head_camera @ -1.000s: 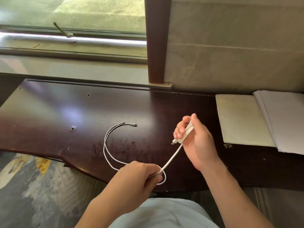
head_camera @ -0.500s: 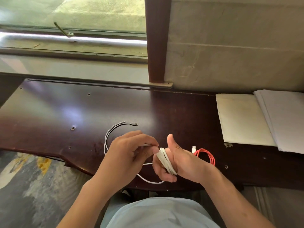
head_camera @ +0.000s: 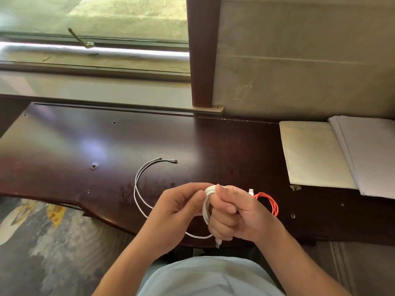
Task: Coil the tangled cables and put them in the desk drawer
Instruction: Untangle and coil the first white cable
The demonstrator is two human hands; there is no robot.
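Three cables in view: one in your two hands, two on the desk [head_camera: 224, 150].

Your right hand [head_camera: 237, 216] has its grip curled tight round the white cable [head_camera: 207, 205], wound in several turns over its fingers; your left hand [head_camera: 179, 210] pinches that same coil at the top. One grey cable [head_camera: 138, 178] lies at ten o'clock of your hands, one red cable [head_camera: 271, 202] just beside at three o'clock. Two paper stacks [head_camera: 312, 154] sit at two o'clock.

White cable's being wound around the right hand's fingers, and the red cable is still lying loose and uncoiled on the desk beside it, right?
Not quite. In the head view the red cable already lies coiled on the desk. The rest stands: the white cable is wound around the right hand.
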